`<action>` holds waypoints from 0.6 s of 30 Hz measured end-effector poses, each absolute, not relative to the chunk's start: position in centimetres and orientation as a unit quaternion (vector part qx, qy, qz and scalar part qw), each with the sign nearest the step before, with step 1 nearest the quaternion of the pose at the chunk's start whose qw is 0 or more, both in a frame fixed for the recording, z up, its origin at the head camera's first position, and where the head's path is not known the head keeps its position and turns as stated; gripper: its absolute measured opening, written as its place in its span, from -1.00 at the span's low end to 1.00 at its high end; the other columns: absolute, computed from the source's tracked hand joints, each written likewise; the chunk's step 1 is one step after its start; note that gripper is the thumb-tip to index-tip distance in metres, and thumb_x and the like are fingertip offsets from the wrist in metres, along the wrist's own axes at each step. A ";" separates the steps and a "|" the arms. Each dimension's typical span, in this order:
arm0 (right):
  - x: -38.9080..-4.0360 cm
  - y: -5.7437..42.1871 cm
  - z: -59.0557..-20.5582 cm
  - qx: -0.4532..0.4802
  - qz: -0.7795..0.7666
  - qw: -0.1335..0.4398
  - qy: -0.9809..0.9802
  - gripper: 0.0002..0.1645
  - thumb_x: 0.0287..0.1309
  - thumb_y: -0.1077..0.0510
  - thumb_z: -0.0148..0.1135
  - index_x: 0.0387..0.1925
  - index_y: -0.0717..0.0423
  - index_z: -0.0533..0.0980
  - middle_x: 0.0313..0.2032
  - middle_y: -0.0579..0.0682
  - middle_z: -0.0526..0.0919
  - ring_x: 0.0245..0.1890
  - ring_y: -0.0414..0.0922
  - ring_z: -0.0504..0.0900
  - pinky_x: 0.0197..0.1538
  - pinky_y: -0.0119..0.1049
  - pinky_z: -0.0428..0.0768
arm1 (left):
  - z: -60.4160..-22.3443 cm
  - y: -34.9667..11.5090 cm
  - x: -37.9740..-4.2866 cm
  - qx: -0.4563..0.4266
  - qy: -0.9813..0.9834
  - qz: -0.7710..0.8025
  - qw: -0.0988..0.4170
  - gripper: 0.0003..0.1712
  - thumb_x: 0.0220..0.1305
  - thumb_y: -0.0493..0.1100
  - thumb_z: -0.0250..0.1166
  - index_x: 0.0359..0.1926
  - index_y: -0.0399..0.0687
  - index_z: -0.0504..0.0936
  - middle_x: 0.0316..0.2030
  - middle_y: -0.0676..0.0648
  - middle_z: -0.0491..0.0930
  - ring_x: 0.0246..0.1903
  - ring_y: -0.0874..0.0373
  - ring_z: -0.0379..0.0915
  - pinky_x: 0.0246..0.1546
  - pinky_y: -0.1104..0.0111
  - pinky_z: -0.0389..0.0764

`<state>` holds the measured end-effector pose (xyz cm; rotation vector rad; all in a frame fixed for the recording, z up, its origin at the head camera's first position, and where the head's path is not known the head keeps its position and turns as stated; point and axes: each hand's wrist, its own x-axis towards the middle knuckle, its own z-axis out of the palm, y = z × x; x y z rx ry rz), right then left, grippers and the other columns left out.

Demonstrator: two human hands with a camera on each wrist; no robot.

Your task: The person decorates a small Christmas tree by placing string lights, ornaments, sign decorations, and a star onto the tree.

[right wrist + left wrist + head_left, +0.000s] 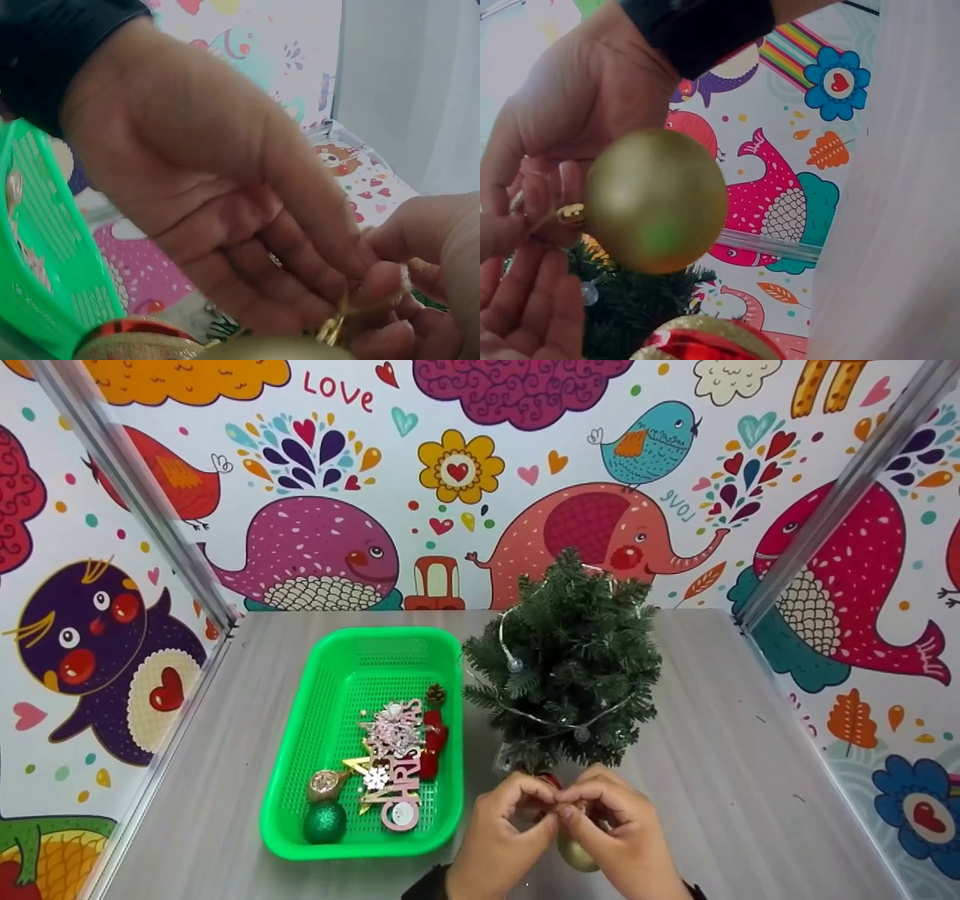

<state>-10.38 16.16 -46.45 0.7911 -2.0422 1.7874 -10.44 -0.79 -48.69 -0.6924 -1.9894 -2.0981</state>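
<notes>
L hand (506, 823) & R hand (624, 826) meet in front of the tree (577, 667), fingers curled, tips pinching the thin cord (546, 223) of the gold ball (656, 201). Ball's just beside the fingertips, partly hidden by R hand in head view; red-gold ball (721, 343) near it. To do it well — prob. best to keep one pinch firm, spread the loop w/ the other, no twisting — & don't tug the cap (571, 213).
</notes>
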 end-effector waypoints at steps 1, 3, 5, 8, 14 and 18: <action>-10.4 16.3 -46.4 0.280 0.628 0.154 -0.709 -0.56 0.08 0.66 0.25 -0.14 0.17 0.68 -0.32 -0.01 0.59 -0.52 -0.18 0.42 -0.54 -0.37 0.44 | -48.5 -0.7 -10.5 -0.241 -0.657 -0.709 0.089 -0.84 0.28 -0.42 0.37 -0.16 -0.17 0.64 -0.20 -0.22 0.72 -0.17 0.34 0.66 -0.18 0.32 0.76; -10.4 16.8 -46.0 0.282 0.643 0.137 -0.699 -0.57 0.10 0.67 0.23 -0.12 0.23 0.66 -0.27 -0.03 0.62 -0.43 -0.23 0.53 -0.44 -0.42 0.55 | -48.1 -0.6 -10.9 -0.278 -0.651 -0.696 0.119 -0.82 0.25 -0.48 0.34 -0.19 -0.19 0.63 -0.21 -0.22 0.71 -0.17 0.28 0.68 -0.15 0.31 0.75; -10.6 17.4 -45.5 0.298 0.668 0.116 -0.672 -0.58 0.11 0.71 0.16 -0.09 0.34 0.61 -0.20 -0.03 0.63 -0.31 -0.26 0.63 -0.30 -0.43 0.66 | -47.4 -0.5 -11.3 -0.324 -0.646 -0.673 0.158 -0.80 0.21 -0.53 0.33 -0.24 -0.21 0.62 -0.22 -0.22 0.71 -0.18 0.17 0.70 -0.14 0.30 0.76; -10.9 18.4 -44.2 0.318 0.694 0.094 -0.639 -0.58 0.08 0.76 0.09 -0.08 0.44 0.54 -0.10 -0.02 0.62 -0.18 -0.25 0.69 -0.13 -0.42 0.71 | -46.1 -0.5 -12.1 -0.380 -0.656 -0.615 0.218 -0.77 0.15 -0.56 0.33 -0.30 -0.20 0.59 -0.21 -0.20 0.73 -0.16 0.04 0.72 -0.10 0.35 0.74; -11.9 19.3 -41.3 0.320 0.673 0.170 -0.645 -0.60 -0.01 0.81 0.06 -0.19 0.48 0.53 -0.11 0.06 0.64 -0.14 -0.19 0.67 -0.08 -0.46 0.68 | -42.8 0.2 -13.6 -0.418 -0.681 -0.504 0.326 -0.71 0.11 -0.54 0.38 -0.15 -0.23 0.75 -0.14 -0.17 0.75 -0.11 0.09 0.73 0.02 0.47 0.68; -12.9 19.4 -39.9 0.295 0.627 0.261 -0.672 -0.60 0.00 0.79 0.09 -0.19 0.45 0.57 -0.13 0.05 0.64 -0.15 -0.21 0.66 -0.03 -0.48 0.65 | -41.0 1.3 -14.5 -0.401 -0.707 -0.418 0.407 -0.66 0.18 -0.49 0.38 -0.02 -0.22 0.77 -0.07 -0.11 0.74 -0.06 0.13 0.69 0.08 0.51 0.64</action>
